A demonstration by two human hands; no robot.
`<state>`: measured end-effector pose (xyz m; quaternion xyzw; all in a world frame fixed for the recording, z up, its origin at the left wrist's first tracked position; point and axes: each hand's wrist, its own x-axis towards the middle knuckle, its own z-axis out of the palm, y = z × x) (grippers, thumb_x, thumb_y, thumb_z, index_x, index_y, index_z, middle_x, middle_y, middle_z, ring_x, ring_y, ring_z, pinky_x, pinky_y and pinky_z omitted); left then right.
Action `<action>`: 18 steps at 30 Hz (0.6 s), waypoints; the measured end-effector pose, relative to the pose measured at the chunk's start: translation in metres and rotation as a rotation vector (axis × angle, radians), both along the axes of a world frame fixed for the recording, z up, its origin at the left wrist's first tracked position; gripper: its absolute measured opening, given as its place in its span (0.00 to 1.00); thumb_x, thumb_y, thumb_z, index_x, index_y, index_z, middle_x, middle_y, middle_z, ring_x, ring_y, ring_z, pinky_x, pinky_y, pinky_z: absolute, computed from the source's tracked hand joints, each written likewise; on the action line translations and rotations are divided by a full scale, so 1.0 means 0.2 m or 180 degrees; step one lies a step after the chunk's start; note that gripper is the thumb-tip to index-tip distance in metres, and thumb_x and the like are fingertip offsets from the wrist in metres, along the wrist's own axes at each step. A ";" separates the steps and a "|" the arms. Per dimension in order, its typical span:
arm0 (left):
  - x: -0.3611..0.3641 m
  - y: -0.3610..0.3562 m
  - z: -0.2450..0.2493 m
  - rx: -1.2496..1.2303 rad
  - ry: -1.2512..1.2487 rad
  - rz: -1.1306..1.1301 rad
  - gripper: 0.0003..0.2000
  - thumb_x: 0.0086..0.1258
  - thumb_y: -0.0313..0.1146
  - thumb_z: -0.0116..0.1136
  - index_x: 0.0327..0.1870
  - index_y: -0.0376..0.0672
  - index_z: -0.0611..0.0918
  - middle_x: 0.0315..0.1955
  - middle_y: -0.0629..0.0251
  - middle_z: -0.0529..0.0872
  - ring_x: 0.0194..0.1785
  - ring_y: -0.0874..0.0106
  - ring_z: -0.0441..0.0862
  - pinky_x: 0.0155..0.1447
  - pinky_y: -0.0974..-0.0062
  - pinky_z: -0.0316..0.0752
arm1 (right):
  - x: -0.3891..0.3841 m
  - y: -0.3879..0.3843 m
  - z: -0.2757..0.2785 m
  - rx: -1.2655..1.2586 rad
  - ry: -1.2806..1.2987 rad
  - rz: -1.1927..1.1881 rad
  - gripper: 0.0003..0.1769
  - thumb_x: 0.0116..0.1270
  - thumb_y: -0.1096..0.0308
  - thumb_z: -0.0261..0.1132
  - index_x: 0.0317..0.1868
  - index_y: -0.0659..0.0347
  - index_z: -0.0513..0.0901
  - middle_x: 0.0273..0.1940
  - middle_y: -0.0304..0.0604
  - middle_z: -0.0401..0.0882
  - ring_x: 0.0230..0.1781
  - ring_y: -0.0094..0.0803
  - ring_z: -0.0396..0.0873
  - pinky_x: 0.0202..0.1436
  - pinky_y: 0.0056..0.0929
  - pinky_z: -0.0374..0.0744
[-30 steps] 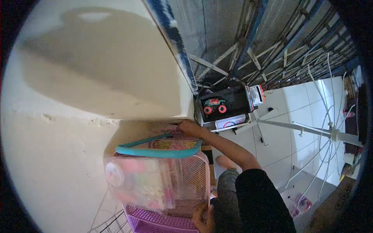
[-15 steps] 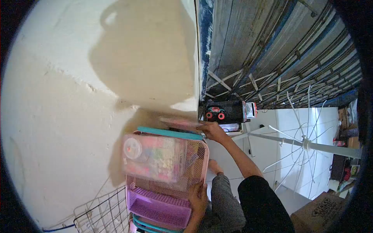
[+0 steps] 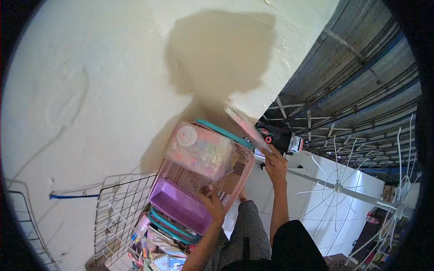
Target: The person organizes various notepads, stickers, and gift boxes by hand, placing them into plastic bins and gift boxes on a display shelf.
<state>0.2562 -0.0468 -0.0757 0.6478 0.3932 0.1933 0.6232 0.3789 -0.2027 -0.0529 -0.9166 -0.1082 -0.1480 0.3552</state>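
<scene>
My right hand grips the lower end of a thin, flat clear plastic case with pinkish contents, tilted beside the wall. Below it is a pink mesh basket with a teal handle along its far edge. A clear plastic box of mixed pastel pieces, with a round white lid, lies in the basket. Next to the box sits a purple basket. My left hand is over the pink basket by the purple one, fingers curled around a small dark reddish thing, too blurred to name.
A black wire rack stands against the wall at left. Books and stationery are piled below the baskets. A toy truck stands by the metal shutter. A white stand with wire prongs is at right, above the tiled floor.
My left hand has left the pink basket's rim and moved in over the basket beside the purple one. My right hand has raised the flat case away from the basket's edge. The view has turned.
</scene>
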 end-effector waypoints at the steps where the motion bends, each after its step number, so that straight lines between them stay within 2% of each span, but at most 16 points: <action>1: 0.04 0.04 0.04 0.0002 -0.0010 0.0042 0.22 0.57 0.38 0.49 0.45 0.31 0.62 0.40 0.53 0.66 0.44 0.66 0.64 0.49 0.73 0.58 | -0.03 0.02 0.03 -0.0263 -0.0164 -0.0041 0.15 0.43 0.80 0.56 0.32 0.52 0.77 0.41 0.47 0.71 0.31 0.37 0.75 0.29 0.27 0.74; 3: 0.13 0.13 0.09 0.0117 -0.0008 0.0361 0.27 0.57 0.37 0.49 0.53 0.35 0.53 0.48 0.53 0.60 0.52 0.64 0.57 0.56 0.71 0.52 | -0.09 0.05 0.08 -0.0186 -0.0399 0.0018 0.16 0.42 0.80 0.57 0.33 0.52 0.77 0.41 0.47 0.71 0.31 0.36 0.75 0.29 0.27 0.74; 4: 0.16 0.19 0.07 0.0127 -0.0018 0.0403 0.27 0.57 0.37 0.49 0.53 0.35 0.53 0.48 0.53 0.60 0.52 0.64 0.57 0.56 0.71 0.52 | -0.11 0.06 0.10 -0.0102 -0.0613 0.0031 0.16 0.41 0.80 0.57 0.33 0.51 0.77 0.42 0.47 0.71 0.31 0.36 0.75 0.29 0.27 0.74; 6: 0.24 0.32 -0.04 0.0783 -0.0048 0.0224 0.32 0.55 0.39 0.51 0.55 0.35 0.48 0.51 0.53 0.56 0.54 0.62 0.55 0.57 0.69 0.50 | -0.14 0.09 0.15 -0.0350 -0.0770 0.0143 0.17 0.39 0.80 0.58 0.33 0.53 0.77 0.42 0.48 0.71 0.32 0.36 0.75 0.30 0.26 0.74; 7: 0.29 0.35 -0.06 0.0809 -0.0052 0.0267 0.32 0.55 0.39 0.51 0.55 0.35 0.48 0.51 0.53 0.56 0.54 0.62 0.55 0.57 0.69 0.50 | -0.15 0.12 0.19 -0.0305 -0.0973 0.0222 0.16 0.39 0.80 0.58 0.32 0.55 0.78 0.41 0.47 0.71 0.32 0.36 0.75 0.30 0.26 0.74; 9: 0.36 0.37 -0.08 0.0210 -0.0324 0.0230 0.35 0.52 0.37 0.54 0.54 0.27 0.48 0.54 0.44 0.51 0.58 0.59 0.49 0.59 0.70 0.44 | -0.17 0.18 0.22 -0.0230 -0.1193 0.0328 0.16 0.38 0.80 0.59 0.32 0.56 0.78 0.40 0.47 0.72 0.31 0.36 0.75 0.30 0.25 0.74; 13: 0.36 0.40 -0.19 0.0638 -0.0364 -0.0013 0.36 0.50 0.36 0.55 0.55 0.29 0.49 0.54 0.46 0.51 0.59 0.60 0.48 0.60 0.71 0.42 | -0.19 0.31 0.18 -0.0126 -0.1192 0.1142 0.07 0.39 0.78 0.58 0.24 0.60 0.76 0.41 0.49 0.71 0.38 0.40 0.73 0.36 0.28 0.74; 15: 0.30 0.40 -0.23 0.0175 -0.0754 -0.0044 0.35 0.48 0.37 0.57 0.54 0.31 0.54 0.52 0.48 0.57 0.57 0.61 0.53 0.59 0.72 0.46 | -0.22 0.35 0.13 -0.0077 -0.1158 0.1466 0.04 0.40 0.77 0.58 0.21 0.62 0.74 0.42 0.50 0.71 0.40 0.41 0.72 0.38 0.29 0.74; 17: 0.27 0.43 -0.24 0.0215 -0.0579 -0.0251 0.34 0.47 0.37 0.57 0.53 0.32 0.56 0.51 0.50 0.59 0.55 0.62 0.56 0.57 0.72 0.49 | -0.23 0.38 0.10 -0.0302 -0.1194 0.1961 0.03 0.41 0.75 0.58 0.21 0.62 0.73 0.46 0.48 0.67 0.46 0.38 0.68 0.47 0.30 0.70; 18: 0.26 0.45 -0.25 0.0261 -0.0398 -0.0485 0.33 0.46 0.38 0.57 0.52 0.32 0.58 0.50 0.51 0.61 0.53 0.62 0.59 0.56 0.72 0.52 | -0.24 0.39 0.08 -0.0295 -0.1198 0.1972 0.03 0.41 0.75 0.58 0.21 0.62 0.73 0.46 0.48 0.67 0.46 0.38 0.68 0.47 0.30 0.70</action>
